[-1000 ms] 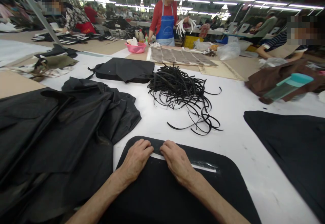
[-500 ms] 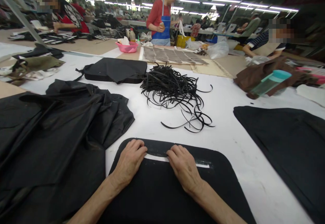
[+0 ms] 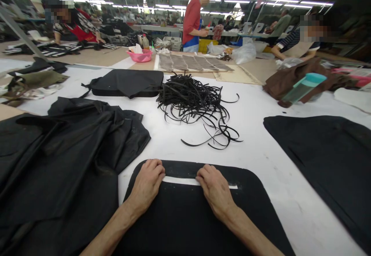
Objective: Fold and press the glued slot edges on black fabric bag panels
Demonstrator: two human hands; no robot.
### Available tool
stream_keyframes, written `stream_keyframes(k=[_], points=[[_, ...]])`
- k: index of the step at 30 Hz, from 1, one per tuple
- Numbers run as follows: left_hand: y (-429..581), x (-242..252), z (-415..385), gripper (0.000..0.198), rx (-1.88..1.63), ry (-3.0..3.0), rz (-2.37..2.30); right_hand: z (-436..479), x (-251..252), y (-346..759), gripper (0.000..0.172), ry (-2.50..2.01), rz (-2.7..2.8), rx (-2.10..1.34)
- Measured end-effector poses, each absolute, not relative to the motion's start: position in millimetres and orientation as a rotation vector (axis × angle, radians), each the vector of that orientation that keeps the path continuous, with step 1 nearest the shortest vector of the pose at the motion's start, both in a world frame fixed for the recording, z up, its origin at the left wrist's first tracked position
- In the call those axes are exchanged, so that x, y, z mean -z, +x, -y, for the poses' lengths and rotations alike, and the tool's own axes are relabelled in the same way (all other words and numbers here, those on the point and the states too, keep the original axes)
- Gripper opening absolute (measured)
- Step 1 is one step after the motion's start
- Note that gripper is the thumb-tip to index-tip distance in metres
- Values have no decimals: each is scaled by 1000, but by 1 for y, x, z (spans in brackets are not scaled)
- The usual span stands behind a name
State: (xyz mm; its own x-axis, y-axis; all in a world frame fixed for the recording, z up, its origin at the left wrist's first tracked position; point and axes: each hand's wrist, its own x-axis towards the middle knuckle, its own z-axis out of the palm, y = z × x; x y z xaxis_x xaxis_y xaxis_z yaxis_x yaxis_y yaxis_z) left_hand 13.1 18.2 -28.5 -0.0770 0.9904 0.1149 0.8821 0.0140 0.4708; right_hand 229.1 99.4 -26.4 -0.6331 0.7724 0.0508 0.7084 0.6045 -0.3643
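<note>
The white tabletop (image 3: 249,140) carries all items listed; its near edge is out of view. A heap of black cloth (image 3: 72,163) lies crumpled on my left, cut off by the frame. The black panel (image 3: 185,217) lies flat directly before me, its near end cut off below. Black fabric (image 3: 324,144) on my right runs out of the frame. Beyond the panel, a black padded piece (image 3: 124,82) adjoins tangled black strips (image 3: 189,93). The brown bundle (image 3: 278,80) sits at far right, contents hidden.

My left grip (image 3: 162,173) and right grip (image 3: 199,174) rest apart on the panel near its far edge, fingers curled. The fingertips are hidden; I cannot tell whether either pinches the material. The pink basket (image 3: 140,57) holds white, paper-like matter (image 3: 136,48); the lower contents are hidden by its wall. The turquoise-lidded bottle (image 3: 304,87) tilts beside the brown bundle; its fill is indistinct. The white strip (image 3: 182,181) spans between both grips; whether it lies on the panel or shows through a slot, I cannot tell.
</note>
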Motion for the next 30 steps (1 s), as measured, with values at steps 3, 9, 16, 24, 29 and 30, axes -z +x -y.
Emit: stream_keyframes(k=[3,9,16,24,29,30], points=[[17,29,-19,18,-607,1934,-2089,-98,24,225,16,-1280,2659,-349],[24,24,-20,19,-570,1875,-2203,-97,17,219,14,-1414,2674,-254],[27,23,-22,14,-542,1795,-2312,-101,14,213,14,-1535,2673,-312],[36,22,-23,10,-428,1888,-2410,-106,10,212,14,-1574,2701,-382],[49,24,-23,18,-143,2432,-2087,-109,2,208,16,-1616,2727,-409],[50,25,-22,18,-118,2470,-2042,-110,0,207,16,-1622,2728,-413]])
